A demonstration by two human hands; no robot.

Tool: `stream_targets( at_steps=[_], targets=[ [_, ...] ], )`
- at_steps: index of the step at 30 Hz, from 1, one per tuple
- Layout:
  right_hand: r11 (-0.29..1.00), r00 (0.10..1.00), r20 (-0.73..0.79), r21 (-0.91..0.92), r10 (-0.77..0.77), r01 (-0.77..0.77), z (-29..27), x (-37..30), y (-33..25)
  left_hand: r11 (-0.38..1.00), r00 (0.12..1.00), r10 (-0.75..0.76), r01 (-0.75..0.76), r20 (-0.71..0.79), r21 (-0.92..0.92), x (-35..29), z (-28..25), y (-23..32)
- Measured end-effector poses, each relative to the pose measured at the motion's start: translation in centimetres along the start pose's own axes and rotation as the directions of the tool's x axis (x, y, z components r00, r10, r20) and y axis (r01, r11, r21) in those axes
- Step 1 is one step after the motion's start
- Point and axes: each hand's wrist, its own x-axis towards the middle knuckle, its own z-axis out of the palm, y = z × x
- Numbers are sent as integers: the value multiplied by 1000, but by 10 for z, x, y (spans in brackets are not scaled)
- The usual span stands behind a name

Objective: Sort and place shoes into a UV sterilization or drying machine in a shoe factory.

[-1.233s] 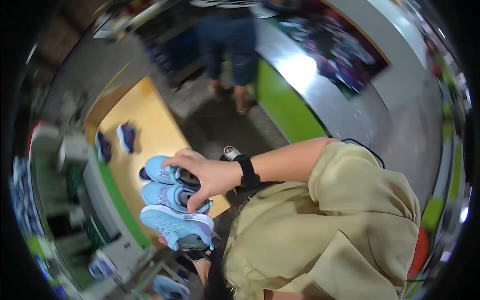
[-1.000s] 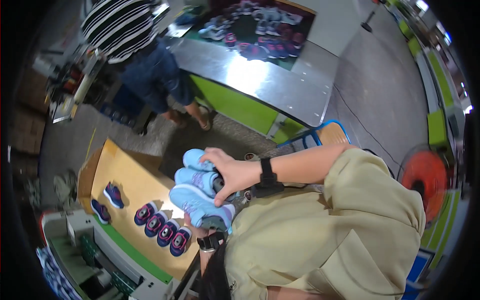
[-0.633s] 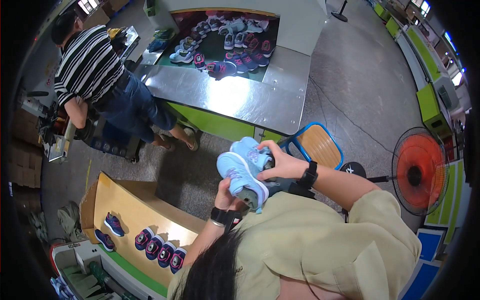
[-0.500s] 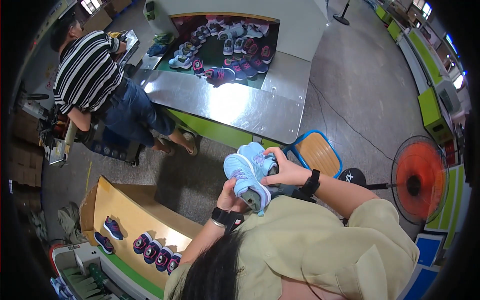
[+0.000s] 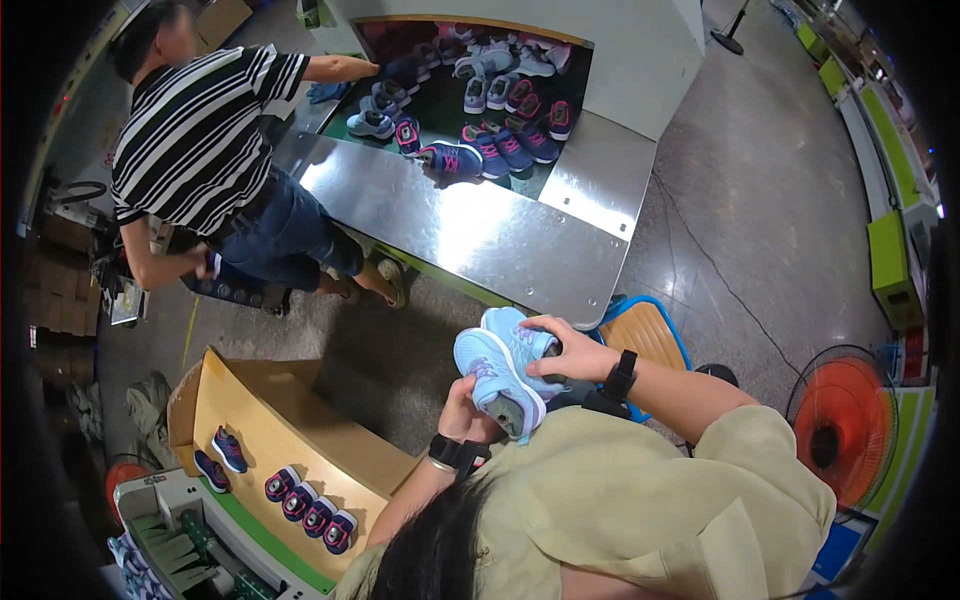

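Between my hands, in front of my chest, is a pair of light blue sneakers [image 5: 492,362] with white soles and lilac laces, pressed side by side. My left hand [image 5: 466,412] is closed round the nearer shoe at its heel end. The fingers of my right hand [image 5: 572,352] grip the farther shoe at its collar, thumb at the opening. A dark grey-green form [image 5: 508,410] shows inside the nearer shoe. Part of the farther shoe is hidden behind the nearer one.
A metal-edged machine table [image 5: 440,215] ahead carries many navy and light blue sneakers [image 5: 452,158]. At left, a co-worker [image 5: 200,150] reaches onto it. Navy sneakers [image 5: 318,518] stand on a wooden board [image 5: 262,430] at lower left. To the right are a stool [image 5: 645,338] and a fan [image 5: 845,430].
The co-worker has turned and stretched an arm toward the shoes on the machine table. My view has shifted slightly; both my hands keep hold of the light blue sneakers.
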Motion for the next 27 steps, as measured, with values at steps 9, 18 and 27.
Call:
stream_targets(
  at_steps=[9, 18, 27],
  targets=[
    [955, 961, -267, -295, -73, -10, -120, 37, 74, 989, 988, 137, -140, -64, -54, 26, 6, 6],
    [549, 902, -379, -808, -206, -215, -166, 73, 105, 965, 943, 246, -260, -224, -37, 49, 23, 16],
    [613, 860, -436, -765, -267, -198, -264, 124, 105, 949, 927, 291, -311, -236, -53, 66, 37, 21]
  ],
)
